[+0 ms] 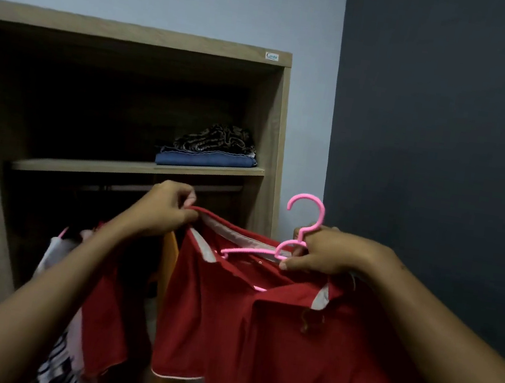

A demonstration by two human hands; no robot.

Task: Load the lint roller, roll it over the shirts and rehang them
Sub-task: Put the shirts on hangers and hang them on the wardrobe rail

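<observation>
Two hands hold a red shirt [258, 322] up. Left hand [164, 208] pinches its collar; right hand [323, 253] grips the pink hanger [301, 230].

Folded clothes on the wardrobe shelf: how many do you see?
2: a blue one on the shelf, a dark patterned one on top. Shadow may hide more.

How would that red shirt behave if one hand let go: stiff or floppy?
Probably floppy: the red shirt sags in folds between the left hand pinching its collar and the right hand gripping the pink hanger. Likely light, since a fingertip pinch holds up that side. It might slide off the hanger, which looks only partly threaded into the collar.
</observation>
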